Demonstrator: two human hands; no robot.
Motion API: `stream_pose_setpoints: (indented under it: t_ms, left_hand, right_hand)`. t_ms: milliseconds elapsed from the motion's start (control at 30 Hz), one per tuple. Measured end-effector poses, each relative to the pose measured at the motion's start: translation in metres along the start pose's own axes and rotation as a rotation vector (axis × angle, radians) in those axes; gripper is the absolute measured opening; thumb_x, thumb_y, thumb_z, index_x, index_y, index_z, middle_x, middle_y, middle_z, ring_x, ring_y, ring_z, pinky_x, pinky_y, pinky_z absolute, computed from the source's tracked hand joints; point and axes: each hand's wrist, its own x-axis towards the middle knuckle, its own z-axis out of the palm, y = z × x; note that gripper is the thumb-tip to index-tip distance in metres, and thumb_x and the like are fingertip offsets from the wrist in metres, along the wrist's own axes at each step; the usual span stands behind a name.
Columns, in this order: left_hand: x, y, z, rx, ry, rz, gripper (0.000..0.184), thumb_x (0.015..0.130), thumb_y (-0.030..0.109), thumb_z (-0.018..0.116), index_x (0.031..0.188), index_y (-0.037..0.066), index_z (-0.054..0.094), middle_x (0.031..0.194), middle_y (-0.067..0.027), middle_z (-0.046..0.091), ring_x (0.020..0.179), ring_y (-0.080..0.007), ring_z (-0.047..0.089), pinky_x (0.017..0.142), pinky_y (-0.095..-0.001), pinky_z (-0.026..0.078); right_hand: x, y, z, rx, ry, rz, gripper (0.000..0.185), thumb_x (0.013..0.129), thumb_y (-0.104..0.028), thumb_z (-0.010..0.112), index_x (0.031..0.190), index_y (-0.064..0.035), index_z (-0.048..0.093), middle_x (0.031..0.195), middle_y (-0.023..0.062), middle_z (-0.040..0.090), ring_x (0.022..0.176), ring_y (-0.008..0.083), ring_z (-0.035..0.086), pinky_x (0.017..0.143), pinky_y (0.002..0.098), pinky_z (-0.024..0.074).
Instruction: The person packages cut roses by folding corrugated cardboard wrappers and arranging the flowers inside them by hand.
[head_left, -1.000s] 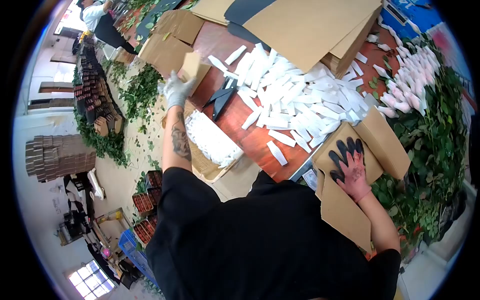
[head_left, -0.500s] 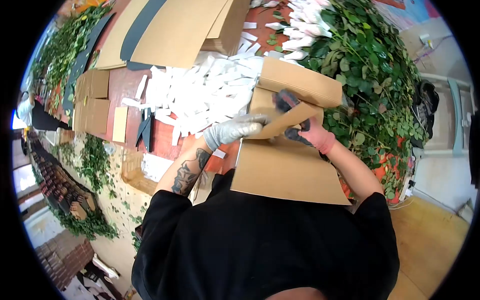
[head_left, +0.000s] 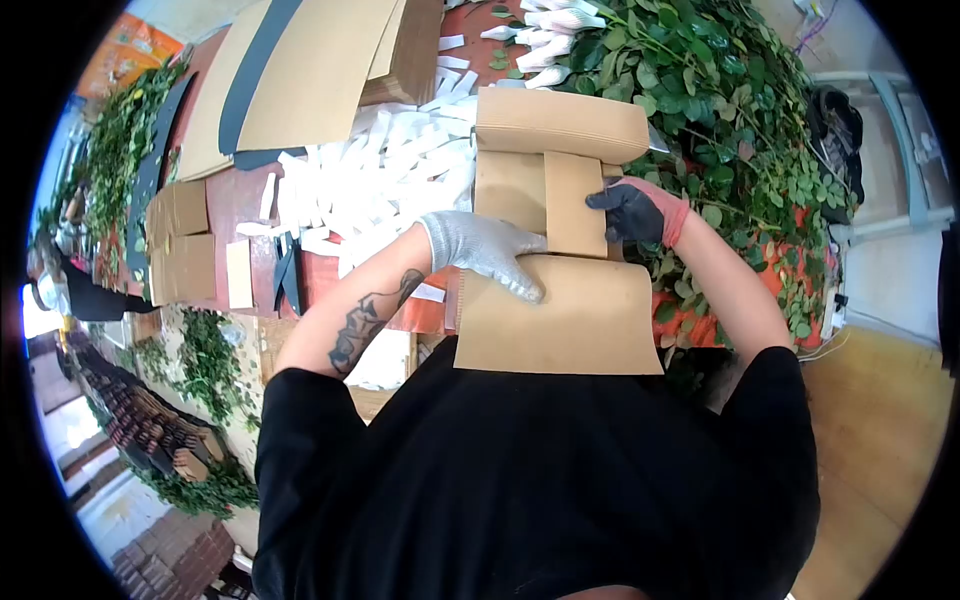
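A brown cardboard sheet (head_left: 560,325), its near flap reaching my waist, lies in front of me with its far end rolled into a thick fold (head_left: 563,120). Across its middle rests a smaller cardboard strip (head_left: 572,200). My left hand (head_left: 485,255), in a grey glove, is laid flat on the sheet with the thumb spread, fingertips at the strip's left edge. On the strip's right side my right hand (head_left: 635,212), in a black and pink glove, closes thumb and fingers over the edge. Some of its fingertips are hidden behind the strip.
White paper strips (head_left: 400,180) are heaped to the left, with stacked cardboard sheets (head_left: 310,75) behind. Leafy rose stems (head_left: 720,130) cover the right, near white-wrapped flower heads (head_left: 550,40). Black bands (head_left: 287,275) and a cardboard box (head_left: 183,265) stand farther left.
The small strip, tilted up between both hands before, now lies flat across the sheet. My left hand has come down onto the sheet; my right hand has shifted to the strip's right edge.
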Motion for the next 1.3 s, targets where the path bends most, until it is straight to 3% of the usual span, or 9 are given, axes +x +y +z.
stream_pose_setpoints:
  t_ms: [100, 233, 367, 400, 767, 833, 1167, 1267, 1300]
  left_hand:
    - [0.004, 0.008, 0.008, 0.122, 0.114, -0.050, 0.058, 0.076, 0.035, 0.065, 0.124, 0.006, 0.051, 0.117, -0.0194, 0.058, 0.108, -0.0348, 0.055, 0.091, -0.0379, 0.043]
    - [0.003, 0.038, 0.034, 0.637, 0.387, -0.402, 0.042, 0.078, 0.031, 0.063, 0.109, 0.005, 0.056, 0.111, -0.0175, 0.059, 0.102, -0.0345, 0.057, 0.085, -0.0416, 0.045]
    - [-0.028, 0.031, 0.025, 0.395, 0.473, -0.043, 0.033, 0.084, 0.036, 0.056, 0.097, 0.005, 0.056, 0.085, -0.0185, 0.063, 0.084, -0.0319, 0.063, 0.073, -0.0434, 0.048]
    - [-0.025, 0.034, 0.026, 0.452, 0.415, -0.142, 0.030, 0.085, 0.036, 0.053, 0.092, 0.006, 0.056, 0.078, -0.0180, 0.063, 0.077, -0.0328, 0.064, 0.069, -0.0448, 0.048]
    - [0.000, 0.018, 0.048, 0.630, 0.599, -0.206, 0.026, 0.084, 0.029, 0.057, 0.084, 0.004, 0.059, 0.087, -0.0169, 0.061, 0.086, -0.0314, 0.062, 0.076, -0.0424, 0.048]
    - [0.001, 0.023, 0.042, 0.576, 0.522, -0.253, 0.027, 0.084, 0.030, 0.057, 0.084, 0.003, 0.059, 0.089, -0.0166, 0.060, 0.087, -0.0314, 0.062, 0.076, -0.0421, 0.048]
    - [0.003, 0.019, 0.048, 0.568, 0.541, -0.266, 0.026, 0.083, 0.029, 0.058, 0.084, 0.003, 0.059, 0.093, -0.0166, 0.060, 0.092, -0.0309, 0.060, 0.078, -0.0420, 0.048]
    - [0.003, 0.024, 0.034, 0.528, 0.379, -0.263, 0.024, 0.083, 0.027, 0.056, 0.086, 0.003, 0.061, 0.097, -0.0166, 0.060, 0.093, -0.0305, 0.060, 0.079, -0.0413, 0.048]
    - [0.003, 0.030, 0.029, 0.527, 0.375, -0.262, 0.024, 0.083, 0.027, 0.056, 0.086, 0.003, 0.061, 0.097, -0.0166, 0.060, 0.093, -0.0305, 0.060, 0.079, -0.0413, 0.048]
  right_hand:
    - [0.005, 0.002, -0.011, -0.065, 0.009, 0.063, 0.024, 0.081, -0.011, 0.067, 0.101, 0.0009, 0.062, 0.082, 0.0040, 0.064, 0.064, 0.0101, 0.058, 0.058, 0.0250, 0.0509]
    - [0.026, 0.023, -0.017, -0.490, 0.264, -0.302, 0.026, 0.078, -0.015, 0.066, 0.096, 0.0026, 0.061, 0.073, 0.0054, 0.064, 0.056, 0.0131, 0.059, 0.054, 0.0273, 0.0487]
    - [0.024, 0.020, -0.011, -0.642, 0.441, -0.087, 0.022, 0.080, -0.019, 0.067, 0.083, -0.0002, 0.056, 0.059, 0.0046, 0.057, 0.047, 0.0116, 0.052, 0.042, 0.0276, 0.0431]
    - [0.022, 0.018, -0.005, -0.642, 0.499, -0.094, 0.023, 0.079, -0.020, 0.066, 0.080, -0.0006, 0.054, 0.056, 0.0047, 0.055, 0.045, 0.0124, 0.052, 0.039, 0.0287, 0.0429]
    - [0.036, -0.004, 0.043, -0.633, 0.381, 0.033, 0.022, 0.080, -0.015, 0.063, 0.083, 0.0017, 0.049, 0.063, 0.0070, 0.055, 0.050, 0.0152, 0.056, 0.041, 0.0311, 0.0499]
    - [0.036, -0.002, 0.046, -0.613, 0.440, -0.032, 0.028, 0.078, -0.020, 0.064, 0.071, 0.0049, 0.056, 0.063, 0.0116, 0.061, 0.050, 0.0200, 0.061, 0.045, 0.0330, 0.0527]
    - [0.036, 0.002, 0.054, -0.550, 0.431, -0.034, 0.019, 0.082, -0.016, 0.059, 0.076, 0.0003, 0.052, 0.064, 0.0075, 0.057, 0.052, 0.0152, 0.057, 0.045, 0.0313, 0.0497]
    - [0.037, 0.001, 0.054, -0.626, 0.426, -0.045, 0.021, 0.080, -0.016, 0.057, 0.069, 0.0004, 0.054, 0.064, 0.0085, 0.058, 0.052, 0.0164, 0.058, 0.048, 0.0317, 0.0504]
    - [0.043, 0.005, 0.046, -0.819, 0.397, -0.080, 0.024, 0.082, -0.019, 0.057, 0.070, 0.0017, 0.056, 0.068, 0.0131, 0.061, 0.062, 0.0224, 0.061, 0.061, 0.0360, 0.0513]
